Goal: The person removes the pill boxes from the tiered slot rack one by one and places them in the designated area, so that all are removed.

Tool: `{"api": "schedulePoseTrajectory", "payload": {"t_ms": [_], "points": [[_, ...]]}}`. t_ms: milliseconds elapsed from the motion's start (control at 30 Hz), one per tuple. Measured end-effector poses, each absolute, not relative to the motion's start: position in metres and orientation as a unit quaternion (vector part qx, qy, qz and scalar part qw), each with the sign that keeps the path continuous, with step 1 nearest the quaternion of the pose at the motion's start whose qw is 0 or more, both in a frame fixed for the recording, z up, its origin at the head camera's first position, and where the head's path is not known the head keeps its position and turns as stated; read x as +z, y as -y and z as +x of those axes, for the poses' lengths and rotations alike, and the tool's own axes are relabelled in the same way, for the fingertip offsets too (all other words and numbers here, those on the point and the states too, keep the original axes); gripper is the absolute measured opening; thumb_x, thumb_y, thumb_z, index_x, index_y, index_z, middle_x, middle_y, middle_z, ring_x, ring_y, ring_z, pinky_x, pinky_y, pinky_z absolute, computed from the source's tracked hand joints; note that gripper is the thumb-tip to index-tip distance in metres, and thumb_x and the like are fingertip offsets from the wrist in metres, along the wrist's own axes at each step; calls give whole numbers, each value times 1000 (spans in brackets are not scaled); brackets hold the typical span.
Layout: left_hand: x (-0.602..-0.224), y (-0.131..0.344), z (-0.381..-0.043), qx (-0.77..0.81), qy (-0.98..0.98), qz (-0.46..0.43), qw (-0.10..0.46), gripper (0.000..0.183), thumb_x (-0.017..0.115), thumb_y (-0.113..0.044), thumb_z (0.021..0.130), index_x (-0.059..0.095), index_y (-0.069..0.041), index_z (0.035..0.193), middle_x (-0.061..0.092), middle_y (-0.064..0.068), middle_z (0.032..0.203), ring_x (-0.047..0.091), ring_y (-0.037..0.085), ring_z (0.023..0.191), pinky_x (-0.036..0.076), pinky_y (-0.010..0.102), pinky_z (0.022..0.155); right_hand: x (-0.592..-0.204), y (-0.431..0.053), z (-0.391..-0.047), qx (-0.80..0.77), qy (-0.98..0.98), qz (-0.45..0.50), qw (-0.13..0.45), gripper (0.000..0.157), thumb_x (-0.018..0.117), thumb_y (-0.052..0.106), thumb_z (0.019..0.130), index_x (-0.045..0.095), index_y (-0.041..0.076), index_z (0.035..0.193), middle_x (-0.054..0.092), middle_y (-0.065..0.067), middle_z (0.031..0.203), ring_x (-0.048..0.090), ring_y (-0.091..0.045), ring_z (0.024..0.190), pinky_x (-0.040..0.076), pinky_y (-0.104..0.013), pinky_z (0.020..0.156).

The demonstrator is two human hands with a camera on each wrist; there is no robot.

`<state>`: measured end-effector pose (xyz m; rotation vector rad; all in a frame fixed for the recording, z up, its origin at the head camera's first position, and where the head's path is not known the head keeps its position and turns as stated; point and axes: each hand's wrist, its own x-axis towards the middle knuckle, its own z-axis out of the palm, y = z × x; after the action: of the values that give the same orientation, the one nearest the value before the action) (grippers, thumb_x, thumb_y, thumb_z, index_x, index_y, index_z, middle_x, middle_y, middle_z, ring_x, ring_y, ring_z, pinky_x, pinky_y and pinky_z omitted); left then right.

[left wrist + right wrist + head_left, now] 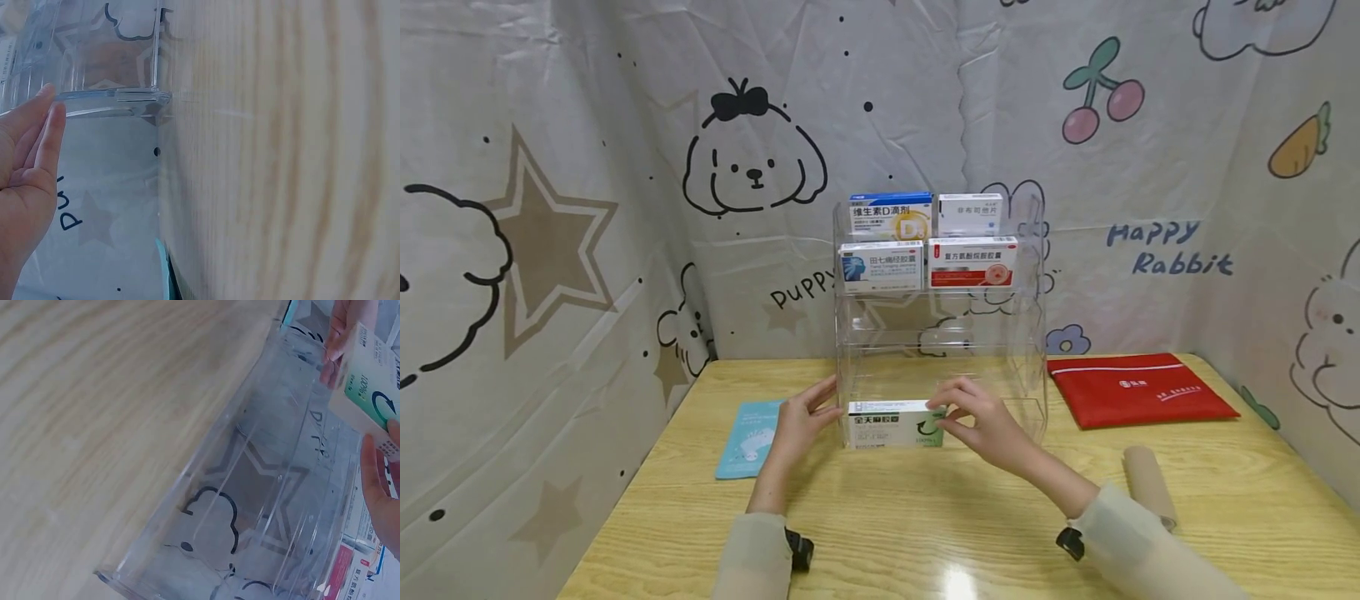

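A clear acrylic display rack (936,344) with stepped tiers stands on the table. My right hand (981,418) pinches the right end of a white and green medicine box (891,427) at the lowest tier's left half; the right wrist view shows the box (369,381) tilted between thumb and fingers. On the rack's left side, my left hand (799,427) holds the side panel's edge, thumb and fingertips meeting at the clear plastic (137,97). Higher tiers carry a blue-topped vitamin D box (891,215), a white box (970,215), a white-blue box (882,267) and a red-white box (972,263).
A light-blue packet (745,442) lies left of the rack, close to my left hand. A red zip pouch (1142,390) lies at the back right, with a brown cardboard tube (1148,486) in front of it. Patterned cloth (775,275) hangs behind the wooden table (880,533).
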<state>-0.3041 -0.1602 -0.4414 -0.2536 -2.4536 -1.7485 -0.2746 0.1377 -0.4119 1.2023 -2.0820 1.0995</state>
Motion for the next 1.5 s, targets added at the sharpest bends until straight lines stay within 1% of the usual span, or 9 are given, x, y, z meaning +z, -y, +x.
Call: {"api": "schedulePoseTrajectory", "payload": {"t_ms": [200,400,633,767,933,1100,1167,1367,1500], "points": [[-442,160,-304,-580,808,-88,63,58,68,3,87,52,-6,141,54,18,142,64,37,116,58,28,93,-421,-136,-270,406,798,406,183,26,75,-4,80,69,9,101,65,-5,100,65,-18,89,63,-21,70],[-442,161,-304,-580,808,-88,60,58,68,3,87,51,-6,142,53,18,143,64,37,117,58,27,93,-427,-132,-266,424,818,374,107,23,75,0,82,68,9,102,65,-6,102,61,-13,90,61,-18,71],[-444,162,-306,-579,808,-93,57,59,69,1,87,51,-7,142,53,18,144,64,37,118,58,28,94,-432,-126,-266,430,831,349,49,23,75,2,83,69,8,104,65,-9,104,64,-16,90,62,-21,73],[-444,162,-307,-581,806,-93,60,58,69,1,87,51,-7,142,53,18,143,64,37,117,58,28,93,-437,-125,-267,428,839,333,28,23,75,2,82,69,5,103,65,-13,104,67,-21,88,62,-22,74],[-445,162,-307,-582,805,-94,67,57,69,3,87,52,-5,141,54,18,142,64,37,117,58,28,93,-443,-123,-267,432,844,317,7,22,76,1,80,69,2,100,66,-16,104,67,-21,86,60,-17,71],[-445,162,-307,-580,806,-96,72,57,68,3,87,52,-4,140,55,19,141,63,37,118,59,29,93,-446,-121,-271,430,844,320,3,22,77,0,79,68,1,99,66,-16,102,67,-20,83,63,-30,74],[-445,162,-307,-579,806,-98,72,57,69,3,87,52,-3,140,54,20,141,63,37,118,59,29,93,-446,-121,-273,430,846,314,-3,21,77,0,79,68,1,99,67,-16,102,67,-20,84,62,-32,75],[-444,162,-307,-580,805,-105,66,57,68,1,87,51,-3,141,53,21,142,62,39,120,59,28,93,-449,-120,-280,442,848,289,-35,19,75,0,81,69,1,99,69,-17,104,67,-19,86,56,-16,68],[-443,163,-304,-578,808,-100,61,57,68,1,88,51,-5,142,53,19,143,62,39,120,59,28,93,-451,-117,-281,448,849,276,-51,19,74,0,82,69,0,100,69,-18,104,67,-19,86,56,-15,65]]}}
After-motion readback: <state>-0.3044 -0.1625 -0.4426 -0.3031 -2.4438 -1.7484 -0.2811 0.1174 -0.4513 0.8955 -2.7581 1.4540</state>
